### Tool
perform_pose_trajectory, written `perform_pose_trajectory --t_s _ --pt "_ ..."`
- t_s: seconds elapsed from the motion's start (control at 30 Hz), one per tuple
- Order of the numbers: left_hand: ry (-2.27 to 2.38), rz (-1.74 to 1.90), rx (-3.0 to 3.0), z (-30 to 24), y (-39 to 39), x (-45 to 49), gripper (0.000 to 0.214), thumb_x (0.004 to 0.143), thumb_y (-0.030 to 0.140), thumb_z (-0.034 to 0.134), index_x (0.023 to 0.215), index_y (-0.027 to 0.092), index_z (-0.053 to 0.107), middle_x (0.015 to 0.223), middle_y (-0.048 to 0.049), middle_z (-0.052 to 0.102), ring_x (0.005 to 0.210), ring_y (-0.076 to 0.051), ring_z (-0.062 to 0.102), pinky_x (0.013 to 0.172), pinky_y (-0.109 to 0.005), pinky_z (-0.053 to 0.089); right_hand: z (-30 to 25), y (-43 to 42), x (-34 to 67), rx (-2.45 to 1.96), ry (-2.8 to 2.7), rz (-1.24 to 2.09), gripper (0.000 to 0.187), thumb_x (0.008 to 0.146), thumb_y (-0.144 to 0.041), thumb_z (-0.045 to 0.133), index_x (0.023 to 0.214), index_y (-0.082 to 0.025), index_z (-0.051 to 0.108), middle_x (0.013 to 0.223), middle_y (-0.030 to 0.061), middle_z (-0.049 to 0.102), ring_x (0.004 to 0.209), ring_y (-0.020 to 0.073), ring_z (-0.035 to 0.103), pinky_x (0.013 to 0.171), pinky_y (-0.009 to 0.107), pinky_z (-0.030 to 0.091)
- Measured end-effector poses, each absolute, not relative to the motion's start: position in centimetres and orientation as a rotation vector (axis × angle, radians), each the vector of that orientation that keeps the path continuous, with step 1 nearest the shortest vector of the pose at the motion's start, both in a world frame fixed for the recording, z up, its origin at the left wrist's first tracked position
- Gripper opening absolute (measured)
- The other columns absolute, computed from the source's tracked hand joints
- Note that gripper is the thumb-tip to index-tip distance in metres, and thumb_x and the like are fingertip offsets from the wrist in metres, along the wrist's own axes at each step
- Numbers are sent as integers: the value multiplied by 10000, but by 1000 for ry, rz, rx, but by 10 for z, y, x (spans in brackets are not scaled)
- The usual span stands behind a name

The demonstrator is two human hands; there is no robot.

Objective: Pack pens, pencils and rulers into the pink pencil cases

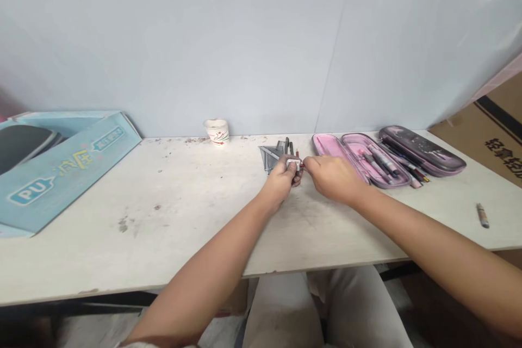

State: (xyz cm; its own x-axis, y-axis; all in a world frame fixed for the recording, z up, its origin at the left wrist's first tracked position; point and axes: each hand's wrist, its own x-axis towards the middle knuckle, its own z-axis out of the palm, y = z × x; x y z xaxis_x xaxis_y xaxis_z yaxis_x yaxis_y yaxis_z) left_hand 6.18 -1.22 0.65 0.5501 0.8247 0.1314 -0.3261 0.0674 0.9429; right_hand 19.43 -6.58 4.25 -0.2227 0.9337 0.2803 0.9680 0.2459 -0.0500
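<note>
My left hand is closed on a small whitish pencil sharpener, held just above the table. Close on its right, my right hand pinches a short red pencil whose tip meets the sharpener. Fingers cover most of both things. Behind my left hand lie a clear set square and several dark pens.
An open pink pencil case with pens and a dark case lie right. A crayon-like stub is near the right edge. A paper cup stands by the wall, with crumbs around. A blue box is left.
</note>
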Motion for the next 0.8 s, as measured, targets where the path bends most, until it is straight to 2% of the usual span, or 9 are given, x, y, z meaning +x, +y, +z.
perform_pose_trajectory --t_s 0.17,0.23,0.37,0.43,0.63,0.8 --pt "520 934 1386 8 -9 59 62 850 210 466 904 186 446 630 42 483 503 -51 393 511 -181 312 42 -54 197 -1742 -2033 464 413 919 -349 207 733 -169 529 662 35 586 619 139 523 575 237 334" --pt "530 958 1374 7 -7 61 54 853 213 463 894 184 443 620 45 476 491 -50 393 504 -184 312 42 -55 198 -1775 -2012 393 375 914 -372 244 785 -169 531 699 43 599 640 147 528 576 241 330" --pt "554 982 1278 5 -5 64 43 860 204 446 896 181 441 602 50 449 479 -50 392 488 -184 306 45 -60 194 -1846 -2124 -94 265 886 -344 356 982 -158 519 897 111 634 754 204 555 598 272 298" --pt "532 970 1263 6 -6 63 36 865 190 433 899 180 439 610 45 457 484 -51 396 492 -186 313 46 -62 192 -1904 -2160 -172 273 893 -315 326 973 -161 537 872 118 644 735 218 563 590 284 283" --pt "578 1027 1220 6 -6 61 33 881 186 412 892 177 442 606 45 456 480 -45 400 487 -179 320 43 -63 204 -1971 -2110 -94 327 905 -300 270 880 -174 570 762 98 646 698 217 573 601 287 294" --pt "615 1083 1186 11 -6 58 66 895 223 395 932 185 434 674 15 544 536 -67 499 530 -198 393 38 -63 213 -1822 -1882 21 229 888 -310 329 924 -169 506 743 63 624 688 194 560 609 271 335"
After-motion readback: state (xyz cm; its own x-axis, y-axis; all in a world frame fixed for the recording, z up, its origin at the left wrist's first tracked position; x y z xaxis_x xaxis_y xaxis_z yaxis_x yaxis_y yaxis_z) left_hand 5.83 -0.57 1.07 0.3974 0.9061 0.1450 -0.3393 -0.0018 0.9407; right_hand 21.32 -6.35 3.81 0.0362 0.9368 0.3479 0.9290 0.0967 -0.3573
